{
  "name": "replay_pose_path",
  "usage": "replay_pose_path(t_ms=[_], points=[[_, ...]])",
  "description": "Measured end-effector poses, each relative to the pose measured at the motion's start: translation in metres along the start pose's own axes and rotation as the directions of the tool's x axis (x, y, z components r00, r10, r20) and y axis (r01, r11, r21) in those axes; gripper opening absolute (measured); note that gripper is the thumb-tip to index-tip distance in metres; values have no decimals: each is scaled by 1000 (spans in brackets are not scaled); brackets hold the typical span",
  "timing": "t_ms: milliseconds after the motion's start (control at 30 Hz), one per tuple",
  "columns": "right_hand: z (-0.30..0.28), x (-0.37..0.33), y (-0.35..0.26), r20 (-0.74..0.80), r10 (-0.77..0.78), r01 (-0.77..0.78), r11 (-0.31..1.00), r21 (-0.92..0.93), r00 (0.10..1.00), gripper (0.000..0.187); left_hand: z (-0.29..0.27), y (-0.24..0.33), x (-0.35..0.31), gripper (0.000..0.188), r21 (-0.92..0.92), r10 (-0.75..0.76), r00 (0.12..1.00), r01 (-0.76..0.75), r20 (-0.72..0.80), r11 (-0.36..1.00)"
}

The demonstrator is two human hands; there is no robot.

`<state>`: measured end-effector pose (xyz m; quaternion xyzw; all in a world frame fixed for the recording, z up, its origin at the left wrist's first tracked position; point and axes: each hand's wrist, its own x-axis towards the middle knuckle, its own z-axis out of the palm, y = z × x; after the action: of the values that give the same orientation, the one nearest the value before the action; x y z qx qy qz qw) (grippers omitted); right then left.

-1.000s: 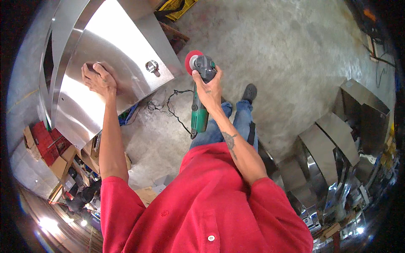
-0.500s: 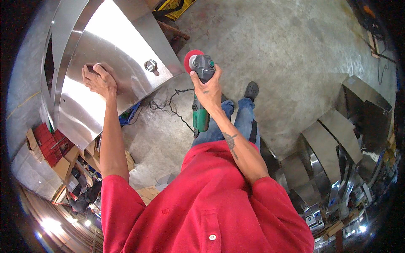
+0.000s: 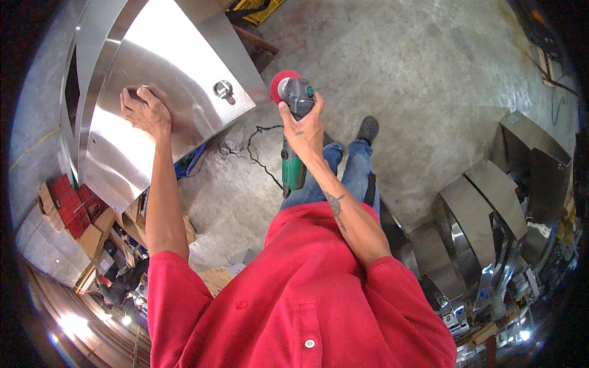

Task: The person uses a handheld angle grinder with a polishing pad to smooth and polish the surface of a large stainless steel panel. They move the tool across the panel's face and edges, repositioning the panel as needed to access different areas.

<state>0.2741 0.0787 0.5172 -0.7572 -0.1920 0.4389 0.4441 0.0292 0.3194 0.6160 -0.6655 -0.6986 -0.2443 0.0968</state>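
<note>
My left hand [image 3: 147,113] rests on a shiny sheet-metal panel [image 3: 178,116] at the upper left, its fingers apart and slightly bent against the surface. My right hand [image 3: 304,132] grips an angle grinder [image 3: 300,98] round its dark gear head. The red disc [image 3: 281,84] on the grinder sits close to the panel's right corner, and no clear gap or contact can be made out. Below my hand hangs the tool's green body, with a black cord [image 3: 253,147] running off to the left. A round metal ring fitting [image 3: 223,89] lies on the panel near that corner.
Bent sheet-metal pieces [image 3: 469,208] stand stacked on the concrete floor [image 3: 423,73] at the right. Red bins [image 3: 69,208] and cardboard boxes [image 3: 92,240] are at the lower left. A yellow and black item [image 3: 257,11] lies beyond the panel.
The view has shifted slightly. My left hand stays on the panel and my right hand still grips the grinder, with hardly any movement.
</note>
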Motion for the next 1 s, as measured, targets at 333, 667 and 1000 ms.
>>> replay_pose_path(t_ms=[333, 667, 1000], points=[[-4, -3, -3, -1, -40, 40, 999, 28, 999, 96, 8, -10, 2, 73, 7, 42, 997, -42, -66, 999], [-8, -14, -21, -30, -35, 38, 996, 76, 999, 90, 7, -7, 2, 74, 14, 46, 996, -45, -71, 999], [-11, -36, -38, -28, -122, 125, 979, 158, 992, 91, 4, -14, 2, 75, -13, 50, 996, -51, -67, 999]])
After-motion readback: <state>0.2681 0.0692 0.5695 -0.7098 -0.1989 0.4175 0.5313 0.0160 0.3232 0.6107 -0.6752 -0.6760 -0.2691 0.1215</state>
